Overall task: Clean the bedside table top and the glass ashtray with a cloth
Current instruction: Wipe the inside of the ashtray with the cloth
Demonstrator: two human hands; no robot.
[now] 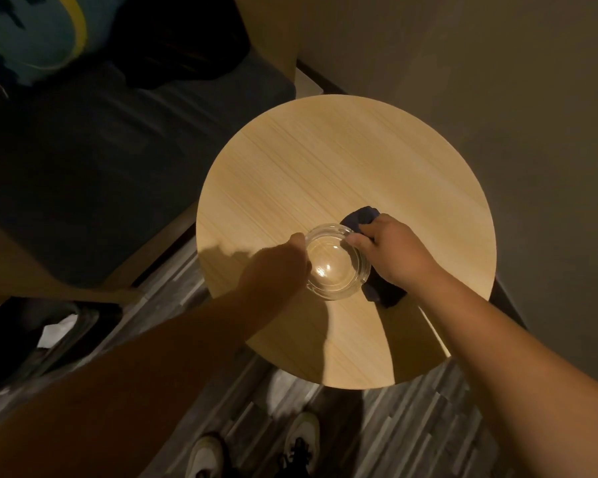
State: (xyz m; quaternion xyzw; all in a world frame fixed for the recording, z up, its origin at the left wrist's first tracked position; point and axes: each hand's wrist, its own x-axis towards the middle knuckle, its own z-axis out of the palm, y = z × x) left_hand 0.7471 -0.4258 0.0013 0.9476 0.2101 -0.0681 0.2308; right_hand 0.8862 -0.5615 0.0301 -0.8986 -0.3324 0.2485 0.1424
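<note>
A round light-wood bedside table top (342, 160) fills the middle of the view. A clear glass ashtray (335, 262) is held over its near half; whether it rests on the wood I cannot tell. My left hand (277, 267) grips the ashtray's left rim. My right hand (394, 250) is closed on a dark blue cloth (361, 215) and presses it against the ashtray's right side. Part of the cloth sticks out beyond my fingers and part hangs below my palm.
A bed with dark bedding (94, 167) lies to the left of the table. A plain wall (497, 81) stands close behind and to the right. A dark bin with white paper (54, 334) sits at lower left. My shoes (301, 439) stand on grey plank flooring.
</note>
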